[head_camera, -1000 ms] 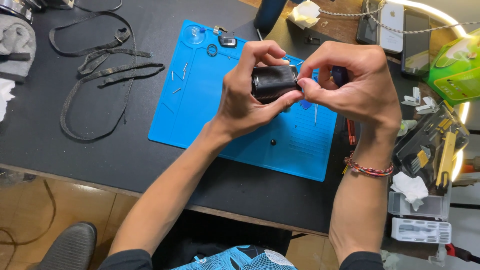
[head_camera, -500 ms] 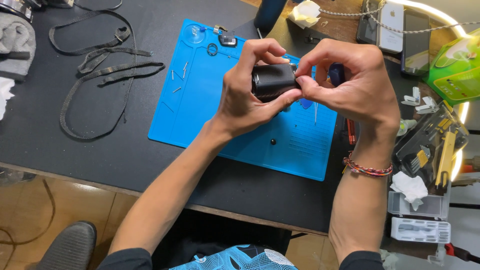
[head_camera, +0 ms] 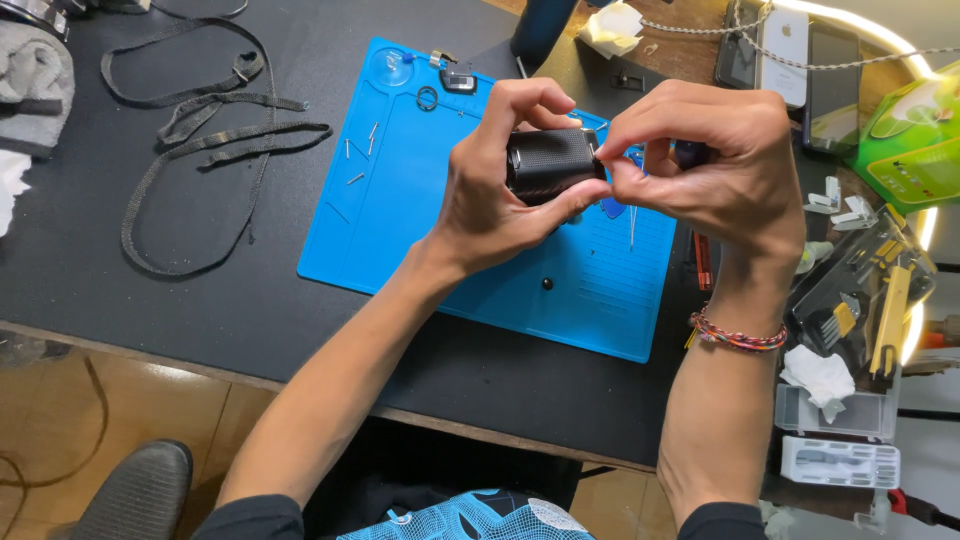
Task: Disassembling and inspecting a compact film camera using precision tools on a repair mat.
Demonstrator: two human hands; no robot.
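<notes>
We work over a black table point(head_camera: 120, 290) with a blue silicone repair mat point(head_camera: 420, 230) at its middle, and above the mat, near the centre of the view, we hold a small black device with a finely textured casing point(head_camera: 550, 160). Our left hand point(head_camera: 490, 200) wraps round it from nine o'clock, fingers curled over the top and thumb pressed beneath, grasping it firmly. Our right hand point(head_camera: 710, 170) meets it from three o'clock, thumb and forefinger pinched together at the casing's right edge, on something too small to make out.

We judge that we are in a fine step at that edge, picking at or seating a tiny part. The next move calls for a steady left grip and a careful pinch, since anything that slips would fall among the loose bits on the mat.

At two o'clock lies a green box-shaped package point(head_camera: 915, 135) with a paler patch on its face, and left of it two phones point(head_camera: 790, 40) lie flat. At four o'clock a clear plastic case point(head_camera: 860, 290) holds yellow and black tools, with a smaller clear case point(head_camera: 835, 410) and a white tray point(head_camera: 840, 462) below it. At ten o'clock black webbing straps point(head_camera: 200, 130) coil on the table. On the mat sit small metal pins point(head_camera: 358, 150), a ring point(head_camera: 427, 98) and a black screw point(head_camera: 547, 284).
</notes>
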